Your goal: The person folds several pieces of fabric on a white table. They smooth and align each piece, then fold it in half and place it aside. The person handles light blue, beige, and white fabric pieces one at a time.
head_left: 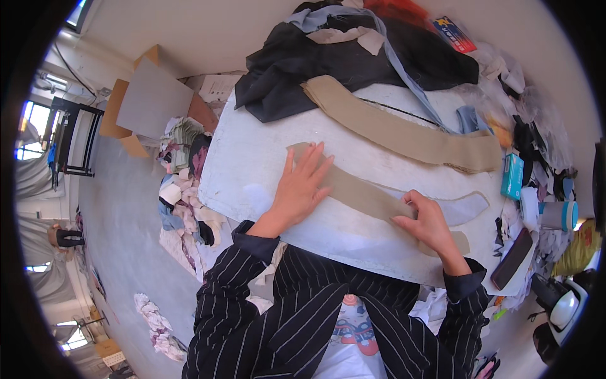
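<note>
A long, curved khaki fabric strip (360,191) lies across the white tabletop (240,158) in front of me. My left hand (303,182) rests flat on its left end with the fingers spread. Toward the other end, my right hand (428,220) has thumb and fingers curled together at the strip's edge, pinching it. Under and beyond the right part of the strip shows a pale, curved template-like piece (464,208). Farther back lies a stack of similar khaki strips (404,132), its layers visible at the right end.
Dark fabric (284,69) is heaped at the table's far side. A teal box (512,177), a phone (511,259) and a lidded container (558,215) sit along the right. Scraps (183,208) pile beside the left edge, near an open cardboard box (151,95).
</note>
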Demonstrator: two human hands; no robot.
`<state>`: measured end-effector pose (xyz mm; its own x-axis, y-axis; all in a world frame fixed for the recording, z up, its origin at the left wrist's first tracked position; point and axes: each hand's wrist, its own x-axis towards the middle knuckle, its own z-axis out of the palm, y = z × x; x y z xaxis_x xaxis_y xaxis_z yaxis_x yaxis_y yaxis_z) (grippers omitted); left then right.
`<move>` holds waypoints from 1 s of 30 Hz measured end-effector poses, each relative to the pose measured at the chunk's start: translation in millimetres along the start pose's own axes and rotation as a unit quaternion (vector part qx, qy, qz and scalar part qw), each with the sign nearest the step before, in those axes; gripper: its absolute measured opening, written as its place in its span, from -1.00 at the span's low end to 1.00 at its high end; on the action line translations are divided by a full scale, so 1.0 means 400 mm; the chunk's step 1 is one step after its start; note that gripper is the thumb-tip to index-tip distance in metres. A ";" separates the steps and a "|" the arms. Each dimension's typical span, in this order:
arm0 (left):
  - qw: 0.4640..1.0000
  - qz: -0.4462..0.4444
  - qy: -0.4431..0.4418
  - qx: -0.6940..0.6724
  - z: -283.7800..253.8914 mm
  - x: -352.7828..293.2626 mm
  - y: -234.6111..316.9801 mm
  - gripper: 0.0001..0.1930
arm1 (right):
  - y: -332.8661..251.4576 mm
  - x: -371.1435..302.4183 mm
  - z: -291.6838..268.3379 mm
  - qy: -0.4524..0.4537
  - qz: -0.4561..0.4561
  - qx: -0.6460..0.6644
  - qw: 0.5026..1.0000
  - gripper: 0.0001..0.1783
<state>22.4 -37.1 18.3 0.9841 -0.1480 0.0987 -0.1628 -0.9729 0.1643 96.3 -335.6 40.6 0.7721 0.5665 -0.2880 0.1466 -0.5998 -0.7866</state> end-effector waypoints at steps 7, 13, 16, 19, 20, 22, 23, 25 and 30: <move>0.996 0.017 -0.077 -0.045 0.017 -0.013 -0.004 -0.24 | 0.026 0.015 -0.015 0.059 0.003 0.016 0.998 -0.71; 0.994 0.052 -0.080 -0.058 0.009 -0.010 0.059 -0.20 | 0.055 0.027 0.023 0.110 -0.024 -0.015 0.994 -0.69; 0.985 0.114 -0.104 -0.072 0.020 -0.013 0.088 -0.19 | 0.047 0.017 0.019 0.106 -0.023 -0.027 0.994 -0.67; 0.981 0.113 -0.147 -0.052 0.005 0.003 0.079 -0.19 | 0.023 -0.018 -0.029 0.080 0.005 -0.022 0.997 -0.66; 0.982 0.113 -0.147 -0.046 -0.001 0.005 0.069 -0.18 | 0.027 -0.036 -0.047 0.079 0.017 -0.001 0.997 -0.66; 0.982 0.122 -0.138 -0.036 0.002 0.007 0.057 -0.18 | 0.041 -0.056 -0.071 0.089 0.025 0.018 0.996 -0.66; 0.982 0.124 -0.139 -0.033 0.003 0.006 0.054 -0.18 | 0.048 -0.057 -0.077 0.100 0.020 0.019 0.995 -0.66; 0.981 0.128 -0.141 -0.028 0.004 0.006 0.050 -0.18 | 0.056 -0.052 -0.080 0.118 0.016 0.005 0.993 -0.65; 0.981 0.135 -0.135 -0.035 0.007 0.004 0.041 -0.18 | 0.096 -0.020 -0.054 0.168 -0.002 -0.072 0.983 -0.63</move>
<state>21.4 -53.8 18.4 0.8864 -0.4487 -0.1140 -0.4144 -0.8788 0.2366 109.3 -375.2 24.5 0.9283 0.3654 -0.0687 0.2184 -0.6855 -0.6945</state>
